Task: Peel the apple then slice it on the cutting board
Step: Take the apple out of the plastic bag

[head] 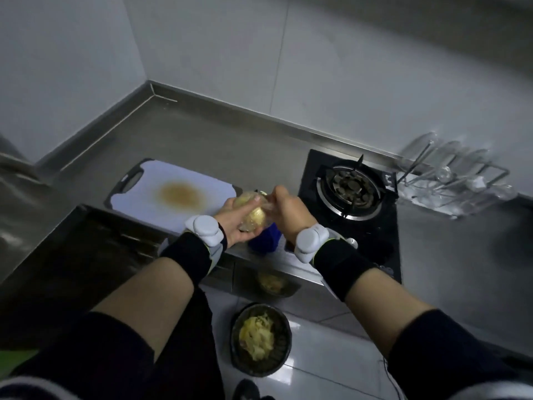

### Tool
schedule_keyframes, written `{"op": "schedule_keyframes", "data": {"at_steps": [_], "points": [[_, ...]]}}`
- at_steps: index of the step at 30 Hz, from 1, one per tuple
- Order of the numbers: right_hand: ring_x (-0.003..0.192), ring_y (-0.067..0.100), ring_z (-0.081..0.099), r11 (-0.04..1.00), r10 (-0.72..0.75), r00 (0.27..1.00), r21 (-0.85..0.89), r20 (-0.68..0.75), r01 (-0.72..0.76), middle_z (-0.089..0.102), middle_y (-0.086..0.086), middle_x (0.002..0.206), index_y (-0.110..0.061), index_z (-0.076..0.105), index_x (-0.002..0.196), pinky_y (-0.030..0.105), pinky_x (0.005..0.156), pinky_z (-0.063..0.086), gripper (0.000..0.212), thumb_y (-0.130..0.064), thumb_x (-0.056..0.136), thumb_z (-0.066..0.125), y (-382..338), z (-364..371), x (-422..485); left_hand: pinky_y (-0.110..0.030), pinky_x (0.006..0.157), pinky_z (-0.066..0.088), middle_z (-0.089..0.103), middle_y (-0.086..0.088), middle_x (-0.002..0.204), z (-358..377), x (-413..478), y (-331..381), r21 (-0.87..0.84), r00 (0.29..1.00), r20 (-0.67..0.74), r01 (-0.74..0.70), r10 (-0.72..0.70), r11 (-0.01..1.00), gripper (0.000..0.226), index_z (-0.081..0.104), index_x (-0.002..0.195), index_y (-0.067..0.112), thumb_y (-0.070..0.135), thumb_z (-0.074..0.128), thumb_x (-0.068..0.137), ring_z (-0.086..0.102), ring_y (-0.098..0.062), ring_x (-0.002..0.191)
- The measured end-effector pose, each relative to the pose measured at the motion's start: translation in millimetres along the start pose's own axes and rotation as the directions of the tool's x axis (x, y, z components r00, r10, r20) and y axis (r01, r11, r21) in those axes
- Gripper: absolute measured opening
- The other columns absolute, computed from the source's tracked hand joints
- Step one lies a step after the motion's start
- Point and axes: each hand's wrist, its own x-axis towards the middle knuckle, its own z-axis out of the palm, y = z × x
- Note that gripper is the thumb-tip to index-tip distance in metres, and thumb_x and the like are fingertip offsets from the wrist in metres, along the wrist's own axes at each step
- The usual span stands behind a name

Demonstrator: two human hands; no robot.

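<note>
While left fingers [247, 209] clasp the apple [257, 217], right fingers' [279, 192] grip unclear, cutting board [173, 192] and stove [349, 186] flank them.

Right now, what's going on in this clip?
A person's left hand grips a pale yellow, mostly peeled apple; the right hand works at its top, any tool too blurred to tell. The white plastic cutting board with a brown stain holds no slices yet. Yellow peelings lie in a round black bin on the floor.

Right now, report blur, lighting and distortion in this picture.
Head view: dim, flat light; motion blur smears the dish rack at far right; the apple in the left hand is soft, detail lost; the wide lens curves the counter edges.
</note>
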Motion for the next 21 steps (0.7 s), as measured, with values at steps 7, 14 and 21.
{"op": "schedule_keyframes", "data": {"at_steps": [7, 14, 21], "points": [[0.072, 0.029, 0.056, 0.998, 0.052, 0.998, -0.040, -0.029, -0.054, 0.055, 0.011, 0.079, -0.005, 0.041, 0.099, 0.036, 0.061, 0.044, 0.009, -0.009, 0.093, 0.047, -30.1, -11.9, -27.8, -0.031, 0.059, 0.056, 0.057, -0.018, 0.126, 6.5, -49.3, -9.0, -0.048, 0.999, -0.034, 0.005, -0.006, 0.999, 0.053, 0.047, 0.129, 0.018, 0.034, 0.072, 0.085, 0.065, -0.033, 0.102], [0.076, 0.031, 0.061, 0.988, 0.143, 0.989, 0.058, -0.040, -0.141, 0.061, 0.012, 0.085, -0.008, 0.039, 0.100, 0.042, 0.069, 0.052, 0.020, -0.008, 0.087, 0.054, -54.1, 7.3, -63.4, -0.025, 0.050, 0.051, 0.061, -0.016, 0.118, -20.7, -87.8, -30.0, 0.006, 0.996, 0.019, 0.084, -0.084, 0.996, 0.047, 0.053, 0.129, 0.016, 0.036, 0.068, 0.088, 0.065, -0.030, 0.091], [0.073, 0.019, 0.058, 0.920, 0.390, 0.914, 0.074, -0.108, -0.384, 0.061, -0.001, 0.077, -0.016, 0.060, 0.085, 0.030, 0.070, 0.047, 0.013, -0.007, 0.084, 0.051, -32.0, 19.1, -83.3, -0.024, 0.051, 0.051, 0.058, -0.020, 0.128, -7.8, -106.2, -46.5, 0.092, 0.972, 0.165, 0.151, -0.165, 0.984, 0.041, 0.054, 0.130, 0.021, 0.033, 0.063, 0.091, 0.065, -0.033, 0.095]]}}
